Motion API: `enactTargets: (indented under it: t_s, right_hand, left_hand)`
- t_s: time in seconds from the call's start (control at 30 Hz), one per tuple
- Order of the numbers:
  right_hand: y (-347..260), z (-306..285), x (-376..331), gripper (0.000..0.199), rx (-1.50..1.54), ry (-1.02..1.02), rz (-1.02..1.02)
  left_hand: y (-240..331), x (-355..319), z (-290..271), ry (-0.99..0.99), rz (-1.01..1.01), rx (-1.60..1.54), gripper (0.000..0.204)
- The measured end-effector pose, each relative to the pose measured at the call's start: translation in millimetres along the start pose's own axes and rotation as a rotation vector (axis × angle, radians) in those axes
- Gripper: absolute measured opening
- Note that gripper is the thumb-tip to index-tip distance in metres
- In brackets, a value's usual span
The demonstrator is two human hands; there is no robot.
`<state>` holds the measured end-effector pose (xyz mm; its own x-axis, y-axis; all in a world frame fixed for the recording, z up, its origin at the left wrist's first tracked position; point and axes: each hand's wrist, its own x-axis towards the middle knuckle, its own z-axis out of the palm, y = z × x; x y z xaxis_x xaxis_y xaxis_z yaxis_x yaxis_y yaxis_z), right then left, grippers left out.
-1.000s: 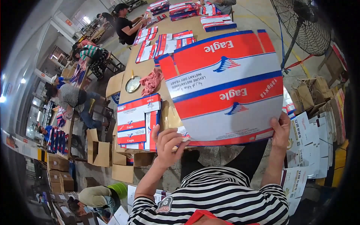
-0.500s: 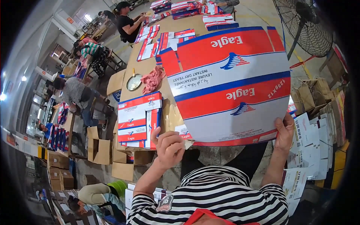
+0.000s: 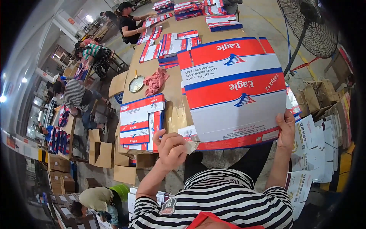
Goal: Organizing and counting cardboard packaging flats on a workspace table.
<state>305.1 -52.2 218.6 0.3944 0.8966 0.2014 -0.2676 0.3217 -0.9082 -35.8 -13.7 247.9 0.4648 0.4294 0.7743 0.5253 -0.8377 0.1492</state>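
Head view | flattened carton blank [image 3: 232, 91] – light, stiff, floppy when unsupported | left hand [image 3: 171, 147], right hand [image 3: 286, 128] – both pinching its near edge corners

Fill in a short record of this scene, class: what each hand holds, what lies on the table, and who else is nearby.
Left hand: grips the near left corner of a flattened red, white and blue carton
Right hand: holds the carton's near right corner
Table: stack of flat cartons, pink rag, round dish
Nearby: seated person in black, standing fan
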Motion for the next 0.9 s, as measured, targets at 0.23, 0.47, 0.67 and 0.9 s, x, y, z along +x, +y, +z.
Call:
enactTargets:
  t_s: [0.23, 0.47, 0.67, 0.9]
  right_hand:
    - [29.1, -5.1, 26.1, 0.036, -0.030, -0.130, 0.197]
    - [63.4, -3.9, 14.9, 0.027, -0.032, -0.292, 0.464]
    - [124.8, 54.0, 3.5, 0.022, 0.259, -0.061, 0.524]
    - [200.0, 80.8, 142.4, 0.022, 0.475, 0.022, 0.458]
  left_hand:
    - [-5.6, -4.2, 11.2, 0.001, -0.022, -0.022, 0.025]
    - [-32.1, -21.3, 43.0, -0.024, -0.419, -0.092, 0.031]
    - [-41.4, -24.7, 60.1, -0.042, -0.330, -0.021, 0.029]
    - [-48.8, -32.4, 66.6, 0.155, -0.479, -0.049, 0.037]
